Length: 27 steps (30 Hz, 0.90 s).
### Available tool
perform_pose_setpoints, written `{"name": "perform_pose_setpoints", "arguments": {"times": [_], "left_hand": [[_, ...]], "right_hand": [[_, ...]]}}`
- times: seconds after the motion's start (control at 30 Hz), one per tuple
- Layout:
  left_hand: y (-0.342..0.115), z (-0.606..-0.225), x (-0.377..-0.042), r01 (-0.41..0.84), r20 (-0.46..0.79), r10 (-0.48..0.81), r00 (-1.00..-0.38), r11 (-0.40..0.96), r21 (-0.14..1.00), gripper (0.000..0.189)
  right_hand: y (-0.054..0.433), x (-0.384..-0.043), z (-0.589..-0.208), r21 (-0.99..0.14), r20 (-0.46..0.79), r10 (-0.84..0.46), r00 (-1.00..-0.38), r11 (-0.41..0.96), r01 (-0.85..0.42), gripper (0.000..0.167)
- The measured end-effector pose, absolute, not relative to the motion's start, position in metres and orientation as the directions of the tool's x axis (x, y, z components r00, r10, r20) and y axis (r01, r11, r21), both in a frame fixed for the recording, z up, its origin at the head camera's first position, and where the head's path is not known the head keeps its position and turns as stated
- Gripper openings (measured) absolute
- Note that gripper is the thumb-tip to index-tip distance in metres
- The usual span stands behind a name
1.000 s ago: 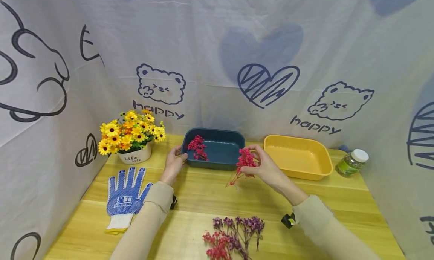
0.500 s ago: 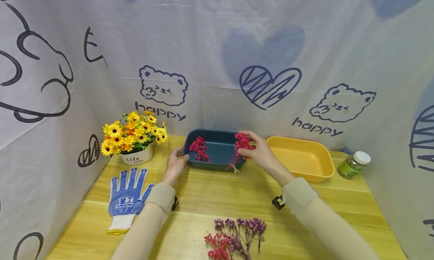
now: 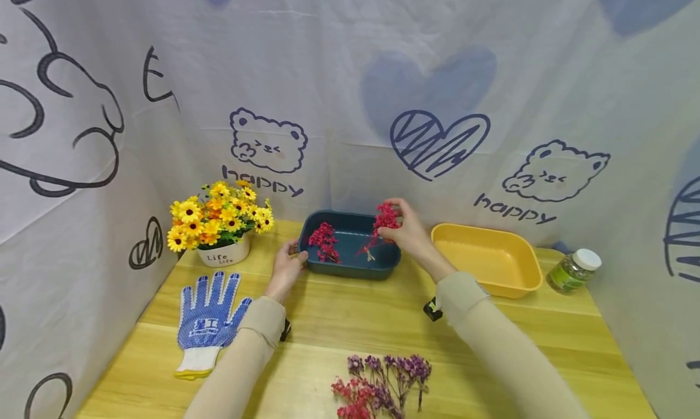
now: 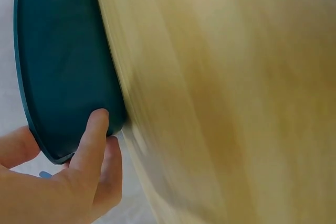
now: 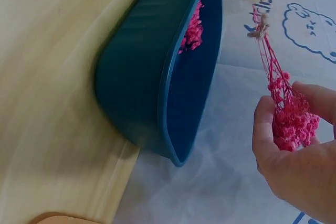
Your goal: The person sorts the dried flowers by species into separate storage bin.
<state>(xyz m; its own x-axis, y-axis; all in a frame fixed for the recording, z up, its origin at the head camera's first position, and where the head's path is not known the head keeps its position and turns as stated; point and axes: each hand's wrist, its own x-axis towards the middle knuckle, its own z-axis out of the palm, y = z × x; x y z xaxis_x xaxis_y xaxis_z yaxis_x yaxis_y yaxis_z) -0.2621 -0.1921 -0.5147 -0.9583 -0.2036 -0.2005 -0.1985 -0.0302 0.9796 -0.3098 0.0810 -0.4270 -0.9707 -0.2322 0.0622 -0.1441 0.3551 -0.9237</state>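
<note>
My left hand (image 3: 287, 268) grips the left end of a dark teal rectangular tray (image 3: 350, 271). In the left wrist view, thumb and fingers lie on either side of the tray's corner (image 4: 68, 61). My right hand (image 3: 409, 229) pinches a bunch of pink dried flowers (image 5: 294, 124) by its blossoms, over the tray's right end. Its thin stems, tied near the end, point left and down in the head view. Another pink bunch (image 3: 324, 241) lies inside the tray on the left.
A yellow tray (image 3: 487, 258) and a lidded jar (image 3: 573, 271) stand to the right. Potted yellow flowers (image 3: 219, 215) and a blue-white glove (image 3: 210, 322) are at the left. Purple (image 3: 401, 370) and pink-red dried flowers (image 3: 355, 396) lie in front. A printed cloth (image 3: 350, 73) hangs behind.
My right hand has carried the pink bunch leftward and away from me, from beside the teal tray's front right corner to over its right end. The left hand keeps its grip.
</note>
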Motion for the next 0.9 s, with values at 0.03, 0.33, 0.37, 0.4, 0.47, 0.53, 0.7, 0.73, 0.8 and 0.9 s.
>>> {"name": "perform_pose_setpoints", "arguments": {"times": [0.03,0.33,0.37,0.4,0.47,0.53,0.7,0.73,0.8,0.9], "left_hand": [[-0.192,-0.515,-0.262,-0.196,-0.198,-0.201,-0.959,-0.031,0.98,0.052],[-0.194,-0.514,-0.26,-0.202,-0.205,-0.17,-0.964,-0.034,0.979,0.058],[-0.194,-0.513,-0.26,-0.2,-0.203,-0.167,-0.965,-0.034,0.979,0.059],[-0.194,-0.513,-0.26,-0.199,-0.202,-0.162,-0.966,-0.034,0.979,0.059],[-0.195,-0.513,-0.26,-0.198,-0.201,-0.159,-0.966,-0.035,0.98,0.06],[-0.195,-0.512,-0.26,-0.201,-0.203,-0.16,-0.966,-0.029,0.979,0.06],[-0.197,-0.511,-0.26,-0.217,-0.22,-0.161,-0.962,-0.038,0.976,0.061],[-0.197,-0.51,-0.259,-0.222,-0.226,-0.159,-0.961,-0.042,0.974,0.061],[-0.198,-0.509,-0.259,-0.229,-0.234,-0.154,-0.96,-0.051,0.972,0.061],[-0.199,-0.508,-0.26,-0.239,-0.245,-0.144,-0.959,-0.057,0.969,0.061]], "right_hand": [[0.079,-0.312,-0.428,-0.914,0.077,-0.229,-0.97,0.374,-0.161,0.065],[0.062,-0.322,-0.446,-0.772,0.143,-0.277,-0.95,0.569,-0.282,0.062],[0.06,-0.323,-0.449,-0.754,0.148,-0.282,-0.948,0.588,-0.293,0.062],[0.057,-0.324,-0.452,-0.734,0.158,-0.287,-0.945,0.606,-0.307,0.061],[0.054,-0.326,-0.457,-0.713,0.166,-0.3,-0.939,0.622,-0.325,0.061],[0.05,-0.326,-0.462,-0.704,0.164,-0.307,-0.937,0.629,-0.329,0.061],[0.042,-0.326,-0.47,-0.721,0.127,-0.303,-0.944,0.626,-0.298,0.061],[0.041,-0.327,-0.472,-0.728,0.117,-0.303,-0.946,0.622,-0.29,0.061],[0.04,-0.327,-0.474,-0.741,0.099,-0.303,-0.948,0.613,-0.273,0.062],[0.038,-0.329,-0.476,-0.749,0.078,-0.307,-0.948,0.61,-0.259,0.062]]}}
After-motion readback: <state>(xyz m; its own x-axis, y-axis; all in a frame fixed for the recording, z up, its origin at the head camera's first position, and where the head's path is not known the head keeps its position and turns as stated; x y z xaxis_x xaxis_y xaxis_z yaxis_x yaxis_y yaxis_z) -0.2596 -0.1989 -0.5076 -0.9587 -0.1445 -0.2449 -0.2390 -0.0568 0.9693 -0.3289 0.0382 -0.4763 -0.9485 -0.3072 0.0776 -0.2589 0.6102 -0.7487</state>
